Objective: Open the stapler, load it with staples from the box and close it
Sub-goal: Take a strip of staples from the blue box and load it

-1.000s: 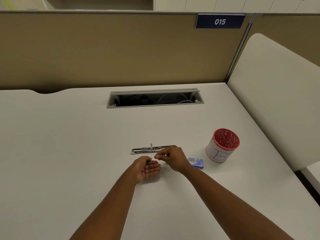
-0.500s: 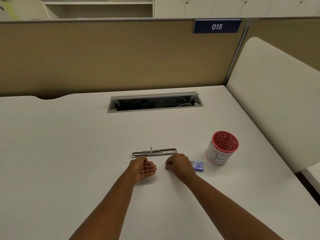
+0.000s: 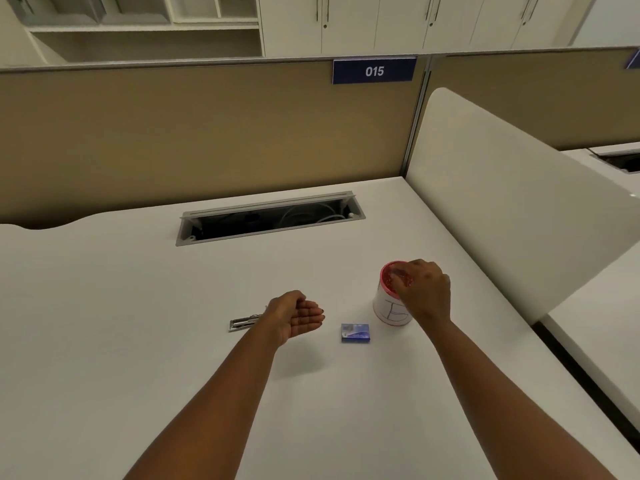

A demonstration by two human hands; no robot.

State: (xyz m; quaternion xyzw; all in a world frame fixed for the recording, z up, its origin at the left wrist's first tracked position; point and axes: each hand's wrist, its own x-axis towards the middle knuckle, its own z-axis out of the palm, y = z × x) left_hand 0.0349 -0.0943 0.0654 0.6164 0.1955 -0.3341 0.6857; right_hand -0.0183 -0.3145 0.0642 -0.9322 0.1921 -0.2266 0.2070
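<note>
We face a white worktop (image 3: 104,306) with an open cable tray (image 3: 270,218), backed by a tan partition (image 3: 190,133) bearing a blue "015" sign (image 3: 374,71); white cabinets (image 3: 381,22) stand behind.

White desk (image 3: 104,323) bears stapler (image 3: 242,322), box (image 3: 355,332) (blue), cup (image 3: 388,311).

"015" in white on the blue sign (image 3: 374,71) atop the partition (image 3: 207,133).

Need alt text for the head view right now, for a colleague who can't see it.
The right hand reaches over the red-rimmed cup; the left hand lies palm up, covering part of the metal stapler. A blue staple box sits between them.
</note>
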